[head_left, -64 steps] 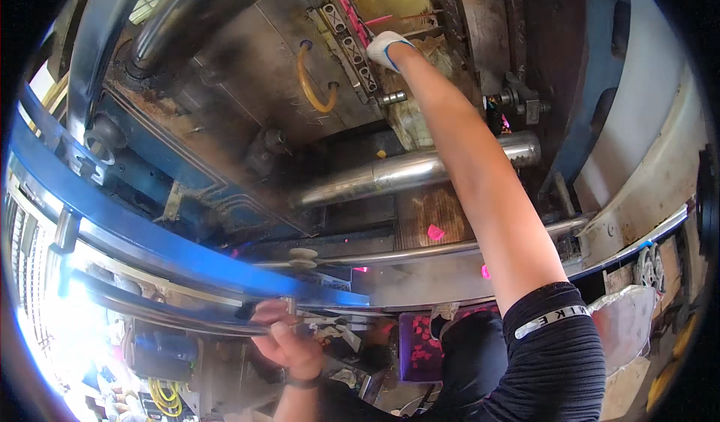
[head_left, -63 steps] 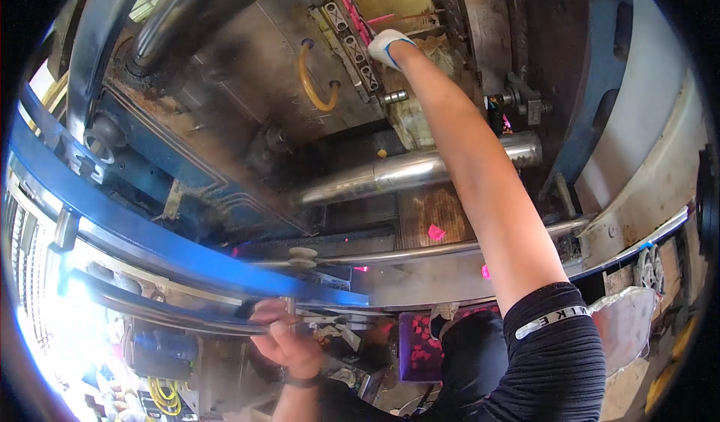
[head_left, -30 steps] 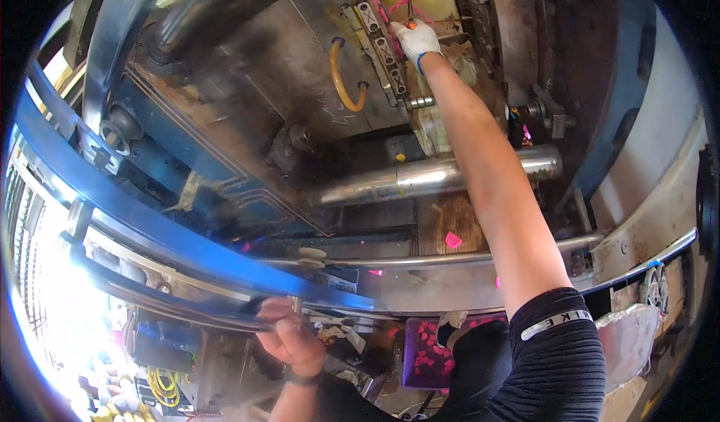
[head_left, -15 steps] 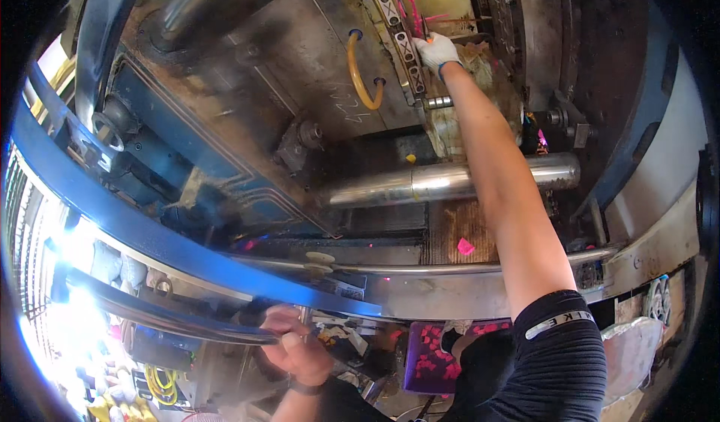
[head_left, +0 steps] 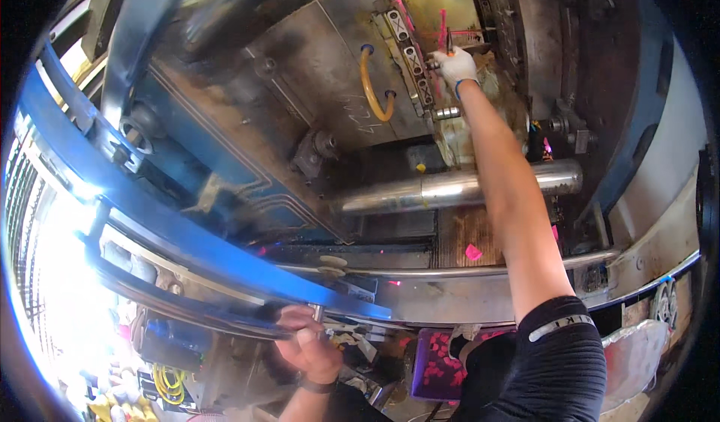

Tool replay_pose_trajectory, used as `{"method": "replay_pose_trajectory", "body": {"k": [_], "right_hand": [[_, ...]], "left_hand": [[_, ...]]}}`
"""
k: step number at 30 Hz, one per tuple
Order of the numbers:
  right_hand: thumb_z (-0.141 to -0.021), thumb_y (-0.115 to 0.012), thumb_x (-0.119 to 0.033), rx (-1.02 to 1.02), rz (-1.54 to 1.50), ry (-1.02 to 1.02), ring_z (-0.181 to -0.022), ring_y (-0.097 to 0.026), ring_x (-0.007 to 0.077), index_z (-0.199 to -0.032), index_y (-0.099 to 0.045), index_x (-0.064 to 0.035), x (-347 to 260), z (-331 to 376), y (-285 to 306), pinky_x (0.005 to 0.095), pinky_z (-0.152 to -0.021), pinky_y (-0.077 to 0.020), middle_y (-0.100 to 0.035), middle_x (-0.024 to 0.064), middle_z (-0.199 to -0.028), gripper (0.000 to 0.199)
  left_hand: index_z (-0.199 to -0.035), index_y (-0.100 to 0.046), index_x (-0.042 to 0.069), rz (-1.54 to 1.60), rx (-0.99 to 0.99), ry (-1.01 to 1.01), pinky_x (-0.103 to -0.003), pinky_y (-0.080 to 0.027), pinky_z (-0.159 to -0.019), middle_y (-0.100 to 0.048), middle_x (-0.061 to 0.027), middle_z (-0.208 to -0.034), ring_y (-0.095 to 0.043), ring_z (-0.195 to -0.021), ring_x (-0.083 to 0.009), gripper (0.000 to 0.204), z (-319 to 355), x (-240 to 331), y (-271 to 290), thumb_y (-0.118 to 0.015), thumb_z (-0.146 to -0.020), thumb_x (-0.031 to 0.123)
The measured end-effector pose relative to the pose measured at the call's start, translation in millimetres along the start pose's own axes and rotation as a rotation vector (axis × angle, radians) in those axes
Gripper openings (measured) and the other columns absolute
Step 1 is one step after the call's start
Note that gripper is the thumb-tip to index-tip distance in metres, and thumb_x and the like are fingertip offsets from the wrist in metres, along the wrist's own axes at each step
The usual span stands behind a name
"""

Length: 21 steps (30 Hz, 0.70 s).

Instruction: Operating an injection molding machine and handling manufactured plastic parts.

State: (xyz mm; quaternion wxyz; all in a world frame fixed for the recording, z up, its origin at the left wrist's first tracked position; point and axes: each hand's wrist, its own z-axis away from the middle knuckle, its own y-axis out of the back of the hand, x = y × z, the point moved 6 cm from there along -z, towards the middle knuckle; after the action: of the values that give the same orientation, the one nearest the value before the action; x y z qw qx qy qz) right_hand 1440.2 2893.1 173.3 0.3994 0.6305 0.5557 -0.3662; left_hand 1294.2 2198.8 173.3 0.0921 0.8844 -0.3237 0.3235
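Note:
My right hand [head_left: 456, 66], in a white glove, reaches deep between the two halves of a machine mold. It is closed around a small plier-like tool [head_left: 450, 41] with dark, narrow tips and a bit of orange. A thin pink branched plastic piece [head_left: 443, 25] stands at the tips; whether they grip it I cannot tell. Left of the glove is a mold strip [head_left: 413, 61] with marked metal inserts. Low on the left, my bare left hand [head_left: 311, 353], slightly blurred, is closed at a short metal handle [head_left: 319, 313] on the blue guard door [head_left: 225, 246].
A thick shiny tie bar [head_left: 405, 193] crosses beneath my right forearm. A yellowish hose [head_left: 367, 85] loops from the mold plate. A pink scrap [head_left: 473, 252] lies on a ribbed brown surface. Below, a purple bin [head_left: 424, 381] contains several pink pieces. Bright light enters at left.
My gloved right hand has drawn away from the mold strip to the right, with the tool and pink piece beside it. My left hand stays at the door handle. The whole view has shifted slightly.

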Motion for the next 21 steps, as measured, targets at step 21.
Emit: {"method": "replay_pose_trajectory", "body": {"k": [21], "right_hand": [[-0.092,-0.067,-0.043,0.042,-0.289,0.168,-0.088,-0.063,0.0217,-0.119,-0.064,0.0017,-136.9,87.4,-32.8,0.0373,-0.082,-0.0496,-0.070,0.0109,-0.099,0.053]], "left_hand": [[-0.090,-0.046,0.006,-0.095,0.051,0.008,-0.037,-0.035,-0.083,-0.040,-0.0024,-0.074,-0.041,-0.084,-0.0186,0.013,-2.0,1.2,24.4,-0.048,-0.095,0.018]]}}
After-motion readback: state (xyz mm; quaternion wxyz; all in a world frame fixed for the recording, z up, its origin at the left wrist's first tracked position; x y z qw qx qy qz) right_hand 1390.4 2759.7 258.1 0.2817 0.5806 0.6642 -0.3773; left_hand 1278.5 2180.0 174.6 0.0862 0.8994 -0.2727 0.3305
